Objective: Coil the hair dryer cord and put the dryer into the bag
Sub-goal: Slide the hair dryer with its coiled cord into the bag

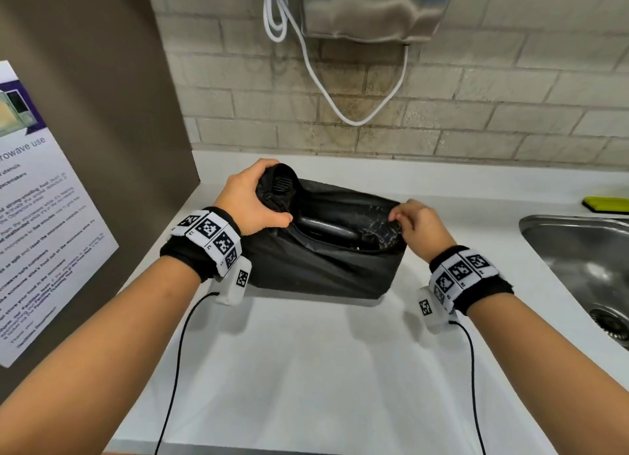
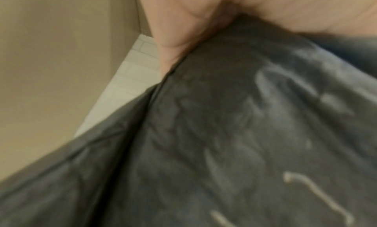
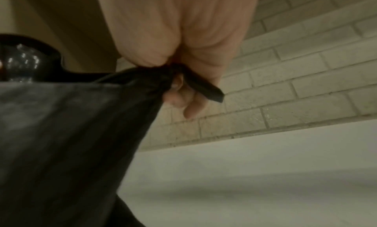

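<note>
A black fabric bag (image 1: 323, 267) lies on the white counter with its top open. Inside it lies the black hair dryer (image 1: 325, 228); its round vented end (image 1: 282, 180) sticks up out of the bag's left end. My left hand (image 1: 253, 201) grips that left end, fingers curled round the bag fabric and the dryer's end. My right hand (image 1: 415, 221) pinches the bag's right rim, seen close in the right wrist view where the fingers (image 3: 183, 99) hold a black tab (image 3: 206, 88). The left wrist view shows bag fabric (image 2: 224, 133) under the palm. The cord is hidden.
A steel sink (image 1: 585, 260) sits to the right, with a yellow-green sponge (image 1: 606, 204) behind it. A brown side wall carrying a notice (image 1: 44, 216) stands on the left. A white cable (image 1: 340, 90) hangs from a metal wall unit (image 1: 371, 8) over the brick wall.
</note>
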The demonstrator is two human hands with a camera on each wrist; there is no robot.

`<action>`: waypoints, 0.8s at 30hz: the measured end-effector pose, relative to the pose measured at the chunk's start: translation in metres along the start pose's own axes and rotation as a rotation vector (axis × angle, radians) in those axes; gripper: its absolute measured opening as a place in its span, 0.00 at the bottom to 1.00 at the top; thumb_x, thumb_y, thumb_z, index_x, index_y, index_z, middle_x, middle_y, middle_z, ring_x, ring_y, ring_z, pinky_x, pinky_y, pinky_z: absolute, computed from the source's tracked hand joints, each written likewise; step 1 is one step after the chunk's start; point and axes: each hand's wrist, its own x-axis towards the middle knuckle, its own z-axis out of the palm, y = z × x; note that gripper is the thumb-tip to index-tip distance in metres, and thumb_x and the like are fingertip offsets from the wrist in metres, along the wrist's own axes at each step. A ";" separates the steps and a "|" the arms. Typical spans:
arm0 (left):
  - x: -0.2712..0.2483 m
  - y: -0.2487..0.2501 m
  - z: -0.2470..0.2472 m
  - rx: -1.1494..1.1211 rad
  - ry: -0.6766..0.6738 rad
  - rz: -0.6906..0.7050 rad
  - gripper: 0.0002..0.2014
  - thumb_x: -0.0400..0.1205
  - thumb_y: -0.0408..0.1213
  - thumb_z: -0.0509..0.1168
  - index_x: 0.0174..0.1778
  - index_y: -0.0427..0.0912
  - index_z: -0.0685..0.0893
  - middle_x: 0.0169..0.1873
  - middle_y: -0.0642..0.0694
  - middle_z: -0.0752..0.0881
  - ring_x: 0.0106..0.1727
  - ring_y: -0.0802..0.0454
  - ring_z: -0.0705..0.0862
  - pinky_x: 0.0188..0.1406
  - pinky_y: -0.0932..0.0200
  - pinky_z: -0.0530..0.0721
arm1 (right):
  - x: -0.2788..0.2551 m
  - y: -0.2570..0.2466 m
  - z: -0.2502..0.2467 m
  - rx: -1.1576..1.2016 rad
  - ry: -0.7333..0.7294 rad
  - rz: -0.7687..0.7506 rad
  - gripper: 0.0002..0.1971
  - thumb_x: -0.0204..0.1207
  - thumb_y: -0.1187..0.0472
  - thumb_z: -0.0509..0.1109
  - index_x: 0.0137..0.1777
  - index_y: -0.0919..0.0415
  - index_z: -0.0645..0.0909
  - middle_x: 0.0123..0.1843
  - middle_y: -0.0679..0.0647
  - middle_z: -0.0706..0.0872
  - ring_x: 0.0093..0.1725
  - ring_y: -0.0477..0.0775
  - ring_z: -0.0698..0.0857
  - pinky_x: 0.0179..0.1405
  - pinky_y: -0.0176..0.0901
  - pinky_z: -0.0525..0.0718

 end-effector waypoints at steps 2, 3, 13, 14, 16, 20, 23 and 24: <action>-0.001 -0.005 0.005 -0.074 0.027 -0.009 0.35 0.63 0.29 0.79 0.64 0.49 0.76 0.49 0.54 0.82 0.49 0.60 0.81 0.50 0.82 0.75 | 0.006 -0.006 -0.008 0.038 0.107 -0.006 0.12 0.77 0.77 0.58 0.43 0.70 0.83 0.41 0.56 0.75 0.34 0.42 0.73 0.37 0.21 0.68; -0.002 -0.007 0.008 -0.117 0.041 -0.011 0.35 0.62 0.28 0.80 0.64 0.48 0.76 0.50 0.53 0.83 0.51 0.58 0.82 0.54 0.77 0.77 | 0.009 -0.008 -0.010 0.056 0.146 0.002 0.12 0.77 0.76 0.57 0.43 0.70 0.83 0.41 0.56 0.76 0.35 0.45 0.73 0.38 0.22 0.68; -0.004 -0.018 0.029 -0.204 0.002 0.006 0.33 0.60 0.30 0.81 0.61 0.48 0.79 0.56 0.48 0.83 0.59 0.51 0.82 0.65 0.60 0.78 | 0.008 -0.011 -0.010 0.113 0.334 0.022 0.13 0.78 0.77 0.55 0.45 0.70 0.83 0.43 0.57 0.74 0.37 0.44 0.73 0.44 0.25 0.67; -0.005 -0.018 0.030 -0.197 0.001 0.022 0.33 0.60 0.32 0.81 0.61 0.50 0.80 0.57 0.48 0.83 0.60 0.51 0.82 0.66 0.60 0.77 | 0.008 -0.011 -0.010 0.111 0.341 0.024 0.13 0.78 0.76 0.55 0.45 0.70 0.83 0.43 0.57 0.74 0.37 0.45 0.73 0.45 0.26 0.67; -0.007 -0.020 0.030 -0.206 -0.004 0.054 0.30 0.58 0.41 0.79 0.57 0.57 0.81 0.57 0.50 0.82 0.60 0.55 0.81 0.66 0.65 0.75 | 0.008 -0.010 -0.011 0.113 0.330 0.029 0.13 0.79 0.76 0.55 0.46 0.70 0.83 0.43 0.56 0.74 0.36 0.43 0.73 0.44 0.28 0.67; -0.008 -0.018 0.020 -0.321 -0.059 0.040 0.14 0.73 0.40 0.73 0.54 0.52 0.84 0.54 0.52 0.86 0.56 0.72 0.82 0.63 0.75 0.73 | 0.012 -0.005 -0.020 0.097 0.317 0.035 0.14 0.79 0.76 0.54 0.47 0.70 0.82 0.44 0.59 0.75 0.42 0.50 0.75 0.45 0.29 0.67; -0.004 -0.014 0.012 -0.359 0.020 -0.046 0.07 0.82 0.34 0.63 0.50 0.39 0.86 0.31 0.64 0.87 0.36 0.79 0.81 0.45 0.82 0.74 | 0.016 -0.003 -0.029 0.077 0.338 0.028 0.12 0.79 0.73 0.53 0.45 0.71 0.79 0.45 0.67 0.79 0.46 0.61 0.77 0.45 0.33 0.66; -0.003 -0.011 0.011 -0.329 0.072 -0.065 0.08 0.82 0.35 0.63 0.40 0.38 0.85 0.24 0.63 0.83 0.29 0.77 0.80 0.37 0.82 0.74 | 0.016 -0.003 -0.031 0.076 0.330 0.021 0.11 0.79 0.68 0.53 0.45 0.69 0.77 0.43 0.65 0.79 0.45 0.62 0.78 0.43 0.37 0.67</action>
